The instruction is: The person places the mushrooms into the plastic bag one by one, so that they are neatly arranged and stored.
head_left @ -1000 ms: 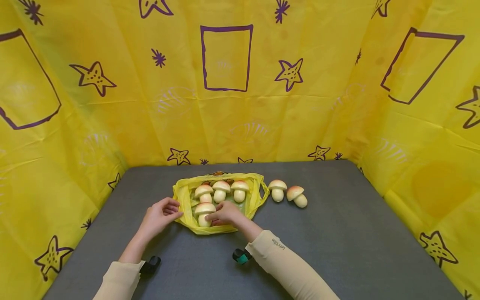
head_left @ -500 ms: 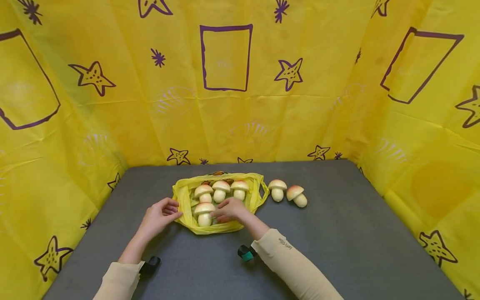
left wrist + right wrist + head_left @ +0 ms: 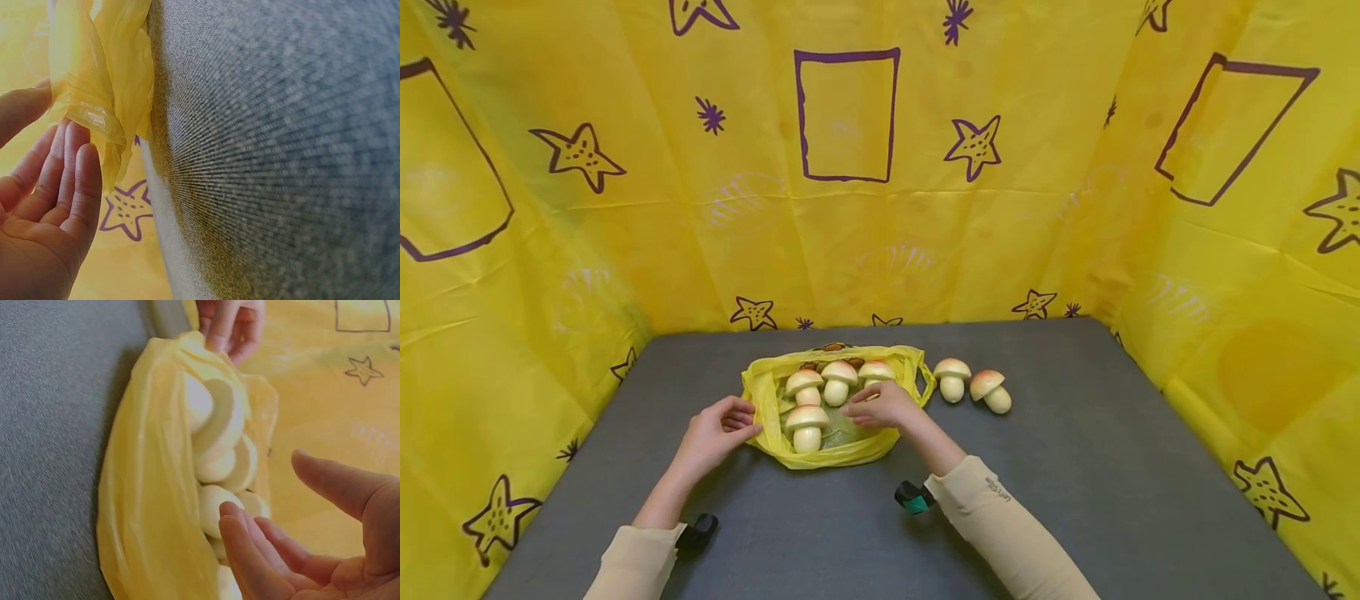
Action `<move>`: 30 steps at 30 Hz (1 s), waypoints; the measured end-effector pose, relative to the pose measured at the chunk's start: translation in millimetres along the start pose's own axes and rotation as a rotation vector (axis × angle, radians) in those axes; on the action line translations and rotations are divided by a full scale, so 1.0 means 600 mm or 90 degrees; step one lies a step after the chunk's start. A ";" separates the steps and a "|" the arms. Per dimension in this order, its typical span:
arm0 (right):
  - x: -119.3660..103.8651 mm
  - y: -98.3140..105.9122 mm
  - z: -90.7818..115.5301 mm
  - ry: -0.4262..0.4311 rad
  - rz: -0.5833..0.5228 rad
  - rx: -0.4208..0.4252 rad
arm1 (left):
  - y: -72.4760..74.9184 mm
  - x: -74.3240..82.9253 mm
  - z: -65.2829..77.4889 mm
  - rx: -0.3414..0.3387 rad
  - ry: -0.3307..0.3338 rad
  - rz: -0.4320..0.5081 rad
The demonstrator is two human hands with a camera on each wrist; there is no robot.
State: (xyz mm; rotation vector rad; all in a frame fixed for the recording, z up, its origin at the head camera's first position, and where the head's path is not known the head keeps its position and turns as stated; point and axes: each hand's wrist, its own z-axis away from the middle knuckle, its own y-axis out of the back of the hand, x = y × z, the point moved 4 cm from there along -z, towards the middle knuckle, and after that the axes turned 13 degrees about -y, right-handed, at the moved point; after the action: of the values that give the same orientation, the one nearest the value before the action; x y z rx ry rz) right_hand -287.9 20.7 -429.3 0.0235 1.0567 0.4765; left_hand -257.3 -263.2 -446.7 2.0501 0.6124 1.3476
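A yellow plastic bag [image 3: 850, 455] lies with its mouth spread, holding several toy mushrooms with pale stems and reddish-cream caps. My left hand [image 3: 715, 431] holds the bag's left edge; in the left wrist view the thumb and fingers have the thin yellow film [image 3: 94, 122] between them. My right hand [image 3: 889, 407] is over the right part of the bag's opening, thumb and fingers apart, nothing between them. It partly covers the back right mushroom [image 3: 876, 369]. The front left mushroom [image 3: 807, 432] stands apart from it. In the right wrist view, the right hand's fingers [image 3: 247, 550] overlap the mushrooms.
Two more mushrooms, one upright [image 3: 952, 380] and one tilted [image 3: 991, 392], are on the grey table [image 3: 1037, 483] just right of the bag's handle. Yellow cloth [image 3: 850, 233] with purple drawings surrounds the table at the back and sides.
The right hand has let go of the front left mushroom and moved right and slightly back across the bag's opening. The left hand has stayed at the bag's edge.
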 end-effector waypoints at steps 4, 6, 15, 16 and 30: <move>-0.002 0.017 0.009 0.015 -0.004 0.005 | 0.000 0.000 -0.002 -0.002 -0.001 -0.001; -0.003 0.024 0.014 0.023 -0.005 0.004 | 0.000 0.000 -0.002 -0.003 0.000 -0.002; 0.007 0.059 0.021 0.031 -0.017 0.019 | -0.001 -0.003 -0.005 -0.006 0.004 -0.004; 0.008 0.063 0.022 0.033 -0.011 0.022 | -0.001 -0.003 -0.005 -0.007 0.005 -0.004; 0.021 0.127 0.037 0.039 -0.045 0.048 | 0.000 0.000 -0.005 -0.005 0.006 -0.003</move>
State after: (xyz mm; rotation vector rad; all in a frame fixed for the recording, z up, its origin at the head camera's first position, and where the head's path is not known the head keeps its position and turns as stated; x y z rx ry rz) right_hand -292.1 98.8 -410.1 0.0383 1.1310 0.3757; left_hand -260.2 -262.2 -445.8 2.0355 0.6158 1.3561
